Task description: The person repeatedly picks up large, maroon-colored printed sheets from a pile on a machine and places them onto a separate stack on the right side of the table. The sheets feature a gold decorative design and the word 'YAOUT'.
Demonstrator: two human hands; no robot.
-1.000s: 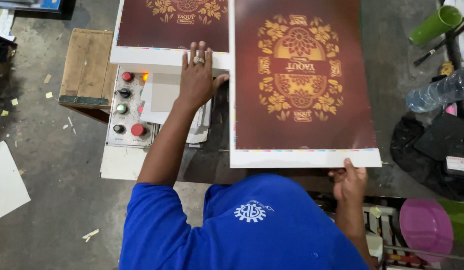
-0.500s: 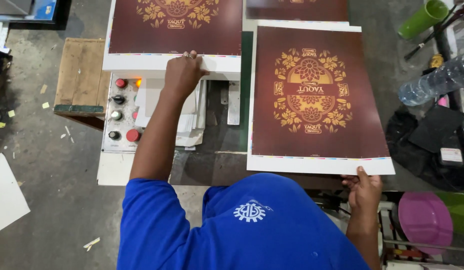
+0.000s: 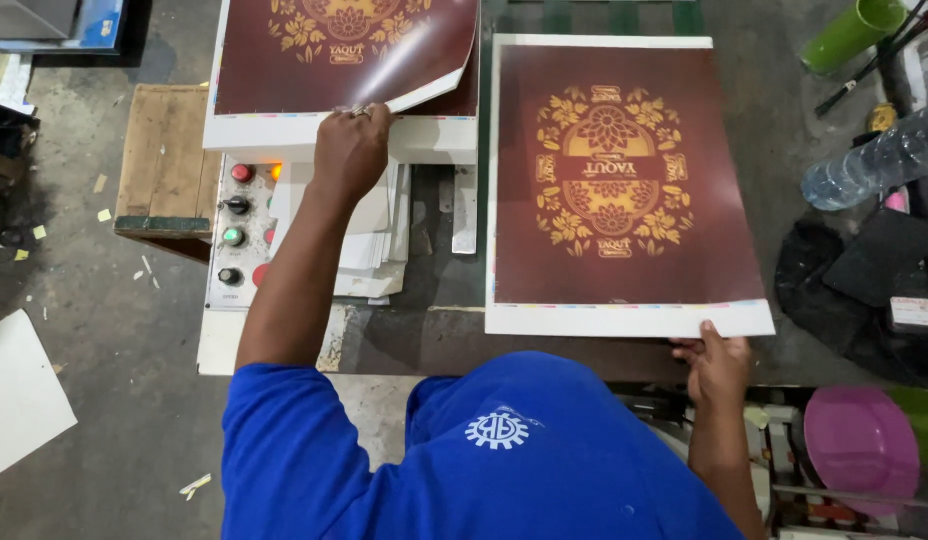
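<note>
A maroon printed sheet with a gold floral emblem and white margins lay flat on the machine table, its long axis running from 12 to 6 o'clock. The right hand pinched its near edge at 5 o'clock, thumb on top. At 11 o'clock, the left hand closed its fingers on the top sheet of a matching stack, curling one corner up. A button panel sat at 9 o'clock.
</note>
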